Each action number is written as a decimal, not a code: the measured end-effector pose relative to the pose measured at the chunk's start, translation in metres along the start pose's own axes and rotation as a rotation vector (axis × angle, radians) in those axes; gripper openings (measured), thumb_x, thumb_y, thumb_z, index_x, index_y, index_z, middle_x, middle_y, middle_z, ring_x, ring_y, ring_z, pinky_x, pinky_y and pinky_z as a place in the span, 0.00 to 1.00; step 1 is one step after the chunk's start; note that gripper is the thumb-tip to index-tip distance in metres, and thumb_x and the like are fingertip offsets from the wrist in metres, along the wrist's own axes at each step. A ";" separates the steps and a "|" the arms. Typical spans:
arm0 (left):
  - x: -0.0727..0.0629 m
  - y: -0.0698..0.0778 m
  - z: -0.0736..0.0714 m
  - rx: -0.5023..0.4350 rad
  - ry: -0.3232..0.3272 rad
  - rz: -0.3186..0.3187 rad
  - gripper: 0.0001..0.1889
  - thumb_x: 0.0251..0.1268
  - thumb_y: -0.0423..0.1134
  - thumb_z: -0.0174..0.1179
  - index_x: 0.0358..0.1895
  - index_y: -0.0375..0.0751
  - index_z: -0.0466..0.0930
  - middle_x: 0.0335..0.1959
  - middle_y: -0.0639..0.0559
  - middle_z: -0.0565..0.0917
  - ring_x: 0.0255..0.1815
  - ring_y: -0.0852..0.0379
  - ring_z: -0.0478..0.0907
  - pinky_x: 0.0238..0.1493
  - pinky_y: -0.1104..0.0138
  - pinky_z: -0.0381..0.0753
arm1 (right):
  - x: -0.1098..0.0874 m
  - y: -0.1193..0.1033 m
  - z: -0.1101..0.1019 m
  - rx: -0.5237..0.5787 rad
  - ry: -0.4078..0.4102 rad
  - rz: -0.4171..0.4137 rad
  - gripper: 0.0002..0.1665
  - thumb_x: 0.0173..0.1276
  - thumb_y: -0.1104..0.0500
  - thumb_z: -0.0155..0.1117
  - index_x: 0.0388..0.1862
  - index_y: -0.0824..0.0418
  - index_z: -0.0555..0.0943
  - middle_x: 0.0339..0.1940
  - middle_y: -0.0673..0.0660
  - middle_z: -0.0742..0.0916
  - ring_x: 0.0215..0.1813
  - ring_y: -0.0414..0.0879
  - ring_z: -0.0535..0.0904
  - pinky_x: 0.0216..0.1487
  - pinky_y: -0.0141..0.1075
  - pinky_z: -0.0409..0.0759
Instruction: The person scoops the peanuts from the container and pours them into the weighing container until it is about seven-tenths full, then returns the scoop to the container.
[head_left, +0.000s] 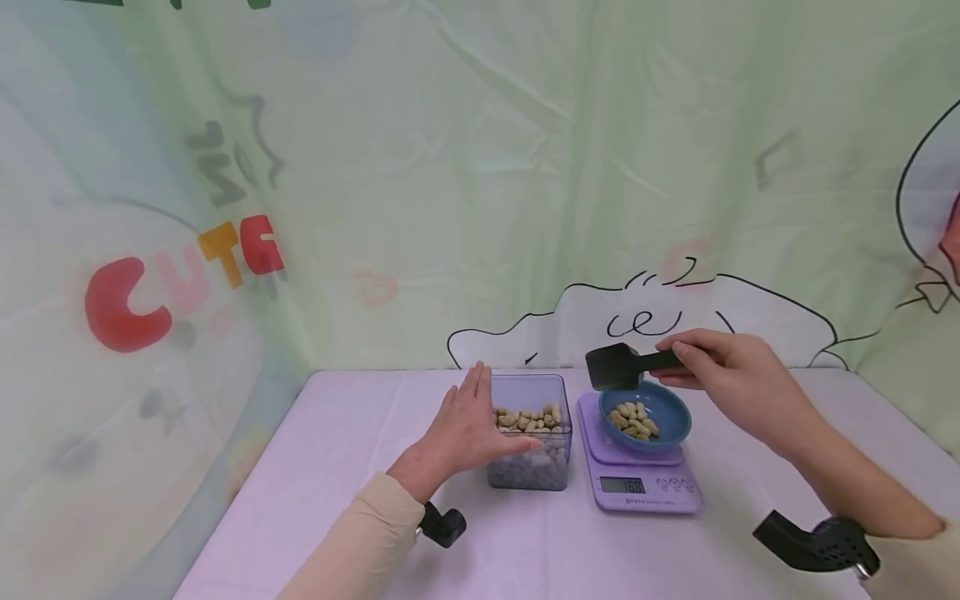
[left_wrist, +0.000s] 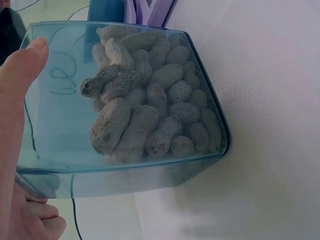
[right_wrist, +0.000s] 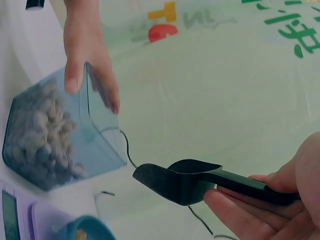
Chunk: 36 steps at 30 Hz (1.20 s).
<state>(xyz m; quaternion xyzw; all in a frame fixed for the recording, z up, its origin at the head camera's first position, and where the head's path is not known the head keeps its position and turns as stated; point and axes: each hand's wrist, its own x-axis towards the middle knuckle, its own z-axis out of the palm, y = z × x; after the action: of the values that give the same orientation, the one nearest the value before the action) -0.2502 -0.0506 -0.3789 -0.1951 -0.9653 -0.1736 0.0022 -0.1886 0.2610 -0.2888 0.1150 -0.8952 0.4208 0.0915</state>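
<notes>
1. One black plastic scoop, its handle grasped by the right hand, is raised near a round blue bowl.
2. The left hand, fingers extended, touches a clear bluish square-sided container of unshelled peanuts.
3. The bowl, holding more peanuts, sits on a purple scale right of the container.

Black scoop hangs near blue bowl; upright clear box holds peanuts.

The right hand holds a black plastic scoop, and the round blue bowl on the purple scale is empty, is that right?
Not quite: the round blue bowl holds tan peanuts, as the head view shows. It does sit on the purple scale, and the right hand holds the black plastic scoop.
</notes>
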 end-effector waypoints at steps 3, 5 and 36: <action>0.000 0.000 0.001 0.003 0.003 0.001 0.67 0.48 0.77 0.60 0.79 0.32 0.42 0.82 0.41 0.45 0.83 0.48 0.44 0.80 0.49 0.50 | 0.002 -0.010 0.007 0.042 -0.013 -0.018 0.21 0.81 0.60 0.46 0.62 0.73 0.75 0.57 0.72 0.83 0.44 0.35 0.88 0.45 0.25 0.84; 0.001 0.000 0.001 0.004 0.004 0.004 0.67 0.48 0.77 0.60 0.79 0.32 0.42 0.82 0.40 0.45 0.83 0.48 0.44 0.80 0.49 0.50 | 0.003 -0.016 0.012 0.073 -0.029 -0.023 0.21 0.81 0.61 0.46 0.62 0.74 0.74 0.58 0.73 0.82 0.46 0.37 0.88 0.46 0.27 0.84; 0.002 0.005 0.004 0.006 0.018 0.027 0.67 0.48 0.78 0.60 0.79 0.32 0.43 0.81 0.39 0.47 0.82 0.46 0.47 0.80 0.48 0.52 | 0.017 -0.024 0.074 -0.053 -0.046 -0.204 0.14 0.74 0.72 0.52 0.50 0.71 0.83 0.46 0.67 0.88 0.40 0.50 0.89 0.41 0.35 0.87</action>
<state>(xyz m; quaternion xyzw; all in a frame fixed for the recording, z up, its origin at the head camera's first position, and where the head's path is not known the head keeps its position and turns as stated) -0.2499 -0.0438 -0.3804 -0.2065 -0.9631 -0.1723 0.0141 -0.2028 0.1864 -0.3139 0.2128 -0.8915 0.3826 0.1166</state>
